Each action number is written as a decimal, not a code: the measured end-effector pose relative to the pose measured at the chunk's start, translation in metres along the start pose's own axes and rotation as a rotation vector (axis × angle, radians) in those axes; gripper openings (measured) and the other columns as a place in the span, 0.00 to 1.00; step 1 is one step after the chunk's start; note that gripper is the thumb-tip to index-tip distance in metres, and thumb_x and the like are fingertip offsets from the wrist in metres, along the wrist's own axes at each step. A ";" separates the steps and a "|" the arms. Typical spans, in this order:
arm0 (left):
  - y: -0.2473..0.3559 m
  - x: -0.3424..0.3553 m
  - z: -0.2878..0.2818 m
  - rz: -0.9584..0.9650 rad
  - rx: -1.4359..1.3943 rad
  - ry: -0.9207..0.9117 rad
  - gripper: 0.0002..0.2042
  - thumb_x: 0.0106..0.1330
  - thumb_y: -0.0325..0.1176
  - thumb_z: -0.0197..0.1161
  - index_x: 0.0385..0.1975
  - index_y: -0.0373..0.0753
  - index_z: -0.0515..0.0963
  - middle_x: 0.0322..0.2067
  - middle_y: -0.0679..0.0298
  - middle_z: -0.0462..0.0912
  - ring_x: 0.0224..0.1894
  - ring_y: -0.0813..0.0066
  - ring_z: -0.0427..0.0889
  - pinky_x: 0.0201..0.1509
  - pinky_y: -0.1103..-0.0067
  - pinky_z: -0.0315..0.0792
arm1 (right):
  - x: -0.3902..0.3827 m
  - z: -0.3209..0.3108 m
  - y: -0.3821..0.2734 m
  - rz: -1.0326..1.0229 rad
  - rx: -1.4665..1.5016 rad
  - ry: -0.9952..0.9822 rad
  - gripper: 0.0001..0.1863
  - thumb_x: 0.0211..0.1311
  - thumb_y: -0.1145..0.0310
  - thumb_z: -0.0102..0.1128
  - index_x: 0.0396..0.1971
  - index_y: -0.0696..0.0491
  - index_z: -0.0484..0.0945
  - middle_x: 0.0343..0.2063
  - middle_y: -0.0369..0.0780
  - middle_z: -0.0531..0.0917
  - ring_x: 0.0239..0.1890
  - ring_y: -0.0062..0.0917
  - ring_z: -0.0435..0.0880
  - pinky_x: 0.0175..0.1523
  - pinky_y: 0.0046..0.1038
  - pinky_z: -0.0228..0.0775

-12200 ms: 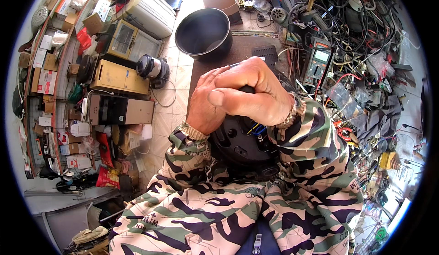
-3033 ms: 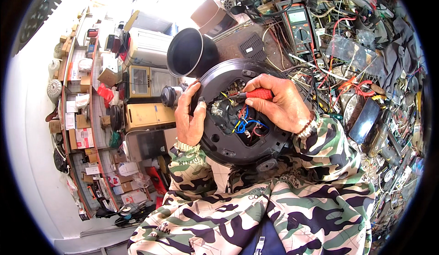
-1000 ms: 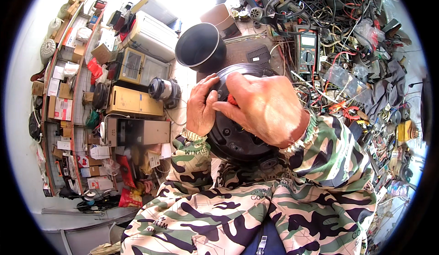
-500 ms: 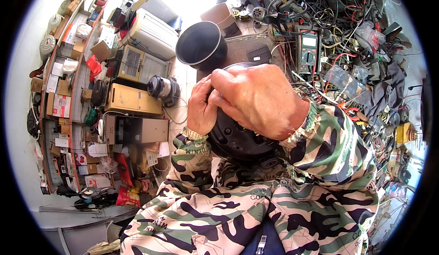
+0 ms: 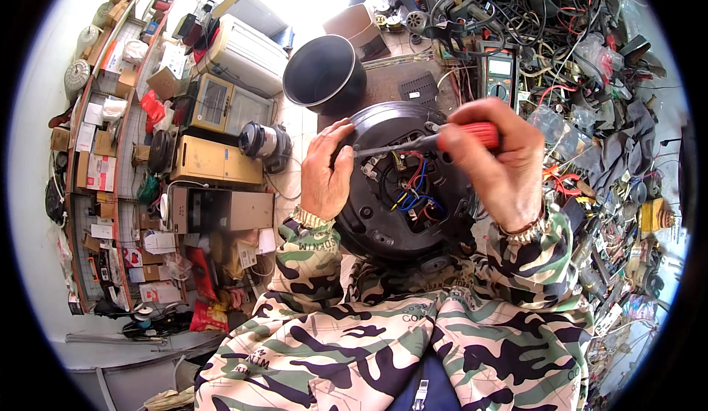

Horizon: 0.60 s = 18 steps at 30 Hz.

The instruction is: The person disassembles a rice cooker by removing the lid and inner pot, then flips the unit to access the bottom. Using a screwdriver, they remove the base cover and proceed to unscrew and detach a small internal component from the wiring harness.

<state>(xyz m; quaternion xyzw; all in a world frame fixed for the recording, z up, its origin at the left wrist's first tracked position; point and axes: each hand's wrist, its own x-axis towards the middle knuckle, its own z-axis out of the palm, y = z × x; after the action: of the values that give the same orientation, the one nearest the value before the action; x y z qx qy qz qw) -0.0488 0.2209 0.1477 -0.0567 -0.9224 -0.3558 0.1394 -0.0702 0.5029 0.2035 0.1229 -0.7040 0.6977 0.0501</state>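
A round black rice cooker base (image 5: 361, 230) rests at my lap with its underside up, bundled red, blue and yellow wires showing in its opening. My left hand (image 5: 324, 177) grips the base's left rim, fingers over the edge and thumb at the side. In my right hand (image 5: 504, 164) is a screwdriver (image 5: 469, 137) with a red handle, wrapped by the fingers above the base's right side. Its long shaft points left across the base, the tip close to my left thumb. Whether the tip touches anything, I cannot tell.
Beyond the base stand a dark inner pot (image 5: 322, 73) and a small black vented cover (image 5: 418, 86). A multimeter (image 5: 499, 79) lies right, among tangled cables and tools. Red-handled pliers (image 5: 564, 182) sit nearby. Shelves and appliances, including a beige one (image 5: 217, 169), line the left.
My right hand has moved right, away from my left hand, uncovering the wires and the screwdriver. My left hand stays at the rim.
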 end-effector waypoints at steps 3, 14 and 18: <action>0.002 0.002 0.000 0.058 -0.037 0.024 0.20 0.68 0.30 0.62 0.59 0.33 0.81 0.61 0.47 0.82 0.65 0.49 0.80 0.70 0.63 0.71 | -0.026 -0.013 0.052 0.303 0.428 0.180 0.17 0.72 0.64 0.72 0.51 0.60 0.85 0.31 0.38 0.87 0.27 0.17 0.82 0.34 0.21 0.75; 0.045 0.012 -0.011 0.387 0.450 -0.267 0.19 0.58 0.22 0.67 0.51 0.41 0.83 0.62 0.49 0.79 0.62 0.44 0.80 0.65 0.59 0.78 | -0.057 0.025 0.106 0.162 0.132 0.360 0.18 0.73 0.68 0.69 0.56 0.62 0.82 0.42 0.41 0.88 0.42 0.24 0.85 0.52 0.27 0.78; 0.053 0.020 -0.011 0.403 0.536 -0.340 0.20 0.57 0.22 0.66 0.52 0.42 0.84 0.63 0.50 0.77 0.62 0.44 0.79 0.64 0.59 0.79 | -0.052 0.025 0.098 0.111 0.038 0.360 0.18 0.72 0.67 0.69 0.55 0.61 0.83 0.47 0.48 0.89 0.49 0.30 0.88 0.56 0.31 0.78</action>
<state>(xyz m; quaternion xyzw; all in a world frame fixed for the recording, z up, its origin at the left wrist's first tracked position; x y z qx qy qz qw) -0.0550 0.2528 0.1958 -0.2567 -0.9631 -0.0529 0.0614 -0.0416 0.4831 0.0952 -0.0418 -0.6761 0.7233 0.1344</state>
